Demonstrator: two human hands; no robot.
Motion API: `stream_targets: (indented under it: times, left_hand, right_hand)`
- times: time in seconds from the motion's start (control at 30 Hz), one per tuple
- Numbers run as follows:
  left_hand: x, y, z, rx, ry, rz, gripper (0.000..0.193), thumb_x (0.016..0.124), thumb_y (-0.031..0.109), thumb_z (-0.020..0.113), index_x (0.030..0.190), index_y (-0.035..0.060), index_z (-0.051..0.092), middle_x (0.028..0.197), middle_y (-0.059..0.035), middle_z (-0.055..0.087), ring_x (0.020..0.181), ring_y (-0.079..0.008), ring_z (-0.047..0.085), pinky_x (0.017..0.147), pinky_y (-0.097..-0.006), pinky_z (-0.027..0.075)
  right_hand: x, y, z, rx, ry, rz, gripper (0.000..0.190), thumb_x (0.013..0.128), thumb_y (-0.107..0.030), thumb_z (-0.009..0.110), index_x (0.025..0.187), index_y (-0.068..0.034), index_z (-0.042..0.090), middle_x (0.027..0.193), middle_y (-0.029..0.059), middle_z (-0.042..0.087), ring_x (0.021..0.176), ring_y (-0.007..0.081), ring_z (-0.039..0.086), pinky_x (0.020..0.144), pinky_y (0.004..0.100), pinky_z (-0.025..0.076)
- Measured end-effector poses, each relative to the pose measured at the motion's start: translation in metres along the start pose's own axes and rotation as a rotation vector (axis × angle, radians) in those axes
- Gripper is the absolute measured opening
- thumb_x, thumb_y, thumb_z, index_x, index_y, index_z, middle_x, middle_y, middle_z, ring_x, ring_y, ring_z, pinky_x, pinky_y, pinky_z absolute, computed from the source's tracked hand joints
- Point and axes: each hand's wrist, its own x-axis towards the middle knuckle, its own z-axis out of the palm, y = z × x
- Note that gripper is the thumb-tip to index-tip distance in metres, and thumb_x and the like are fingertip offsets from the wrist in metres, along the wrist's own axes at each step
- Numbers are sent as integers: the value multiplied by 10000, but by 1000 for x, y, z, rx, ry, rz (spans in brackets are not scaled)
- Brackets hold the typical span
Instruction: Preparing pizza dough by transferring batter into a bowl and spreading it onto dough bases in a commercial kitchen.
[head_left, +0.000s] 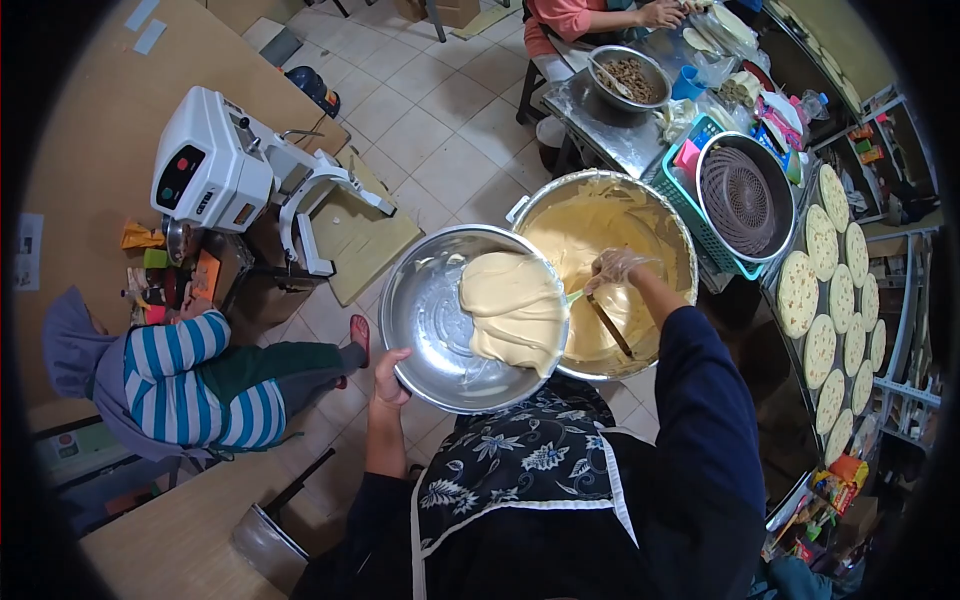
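My left hand (391, 379) grips the near left rim of a wide stainless steel bowl (427, 330). A thick mass of pale cream-coloured batter (510, 307) fills the bowl's right side, up to its rim. That rim overlaps a large metal pot (517, 210) holding yellower batter (577, 225) smeared up its wall. In a clear plastic glove, my right hand (615, 271) is over the pot, closed on a spatula with a pale green part (574, 295) at the bowl's edge. Below the hand, a dark stick-like handle (611, 326) slants across the pot; whether it belongs to the spatula I cannot tell.
A white stand mixer (217, 165) stands left, near a person in a striped top (180, 375). At upper right, another person's hands (664, 13) work beside a bowl of brown filling (634, 79). A teal basket (675, 187) and round flatbreads (799, 292) are right.
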Motion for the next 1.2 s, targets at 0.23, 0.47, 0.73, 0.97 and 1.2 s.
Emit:
stream_targets:
  times: [0.23,0.47,0.73,0.97,1.2]
  left_hand:
    - [-3,4,7,50,-17,58,514,754,183,519,1206,-41,418,1096,-181,550,963,-297,579,866,-402,469]
    - [6,7,-3,62,-73,4,513,756,203,536,1204,-24,430,1090,-166,557,978,-276,574,855,-387,475]
    - [3,16,16,116,-44,22,491,761,217,545,1167,-48,465,1058,-160,578,947,-252,583,838,-352,470]
    - [7,16,7,117,-59,6,474,749,187,542,1156,-44,471,1049,-161,580,931,-263,593,835,-375,480]
    - [8,13,17,70,-81,10,488,735,154,514,1184,-25,448,1069,-173,569,947,-288,589,840,-400,486]
  right_hand:
    - [-83,-12,-82,-88,125,40,538,619,-655,622,884,-191,681,860,37,653,927,242,589,795,428,384]
    - [-179,-10,-135,-43,451,107,407,656,-550,676,734,-151,666,724,36,637,744,192,593,715,384,392]
    - [-248,-53,-169,489,492,-181,186,704,-128,741,772,4,628,688,29,598,653,82,536,592,240,438]
    - [-196,-123,-128,108,710,-596,157,754,-109,618,909,-111,644,792,75,592,742,269,589,676,342,474]
    - [-144,-78,-81,-611,869,-541,562,751,-79,502,1282,-218,380,1111,91,485,1020,250,498,895,393,387]
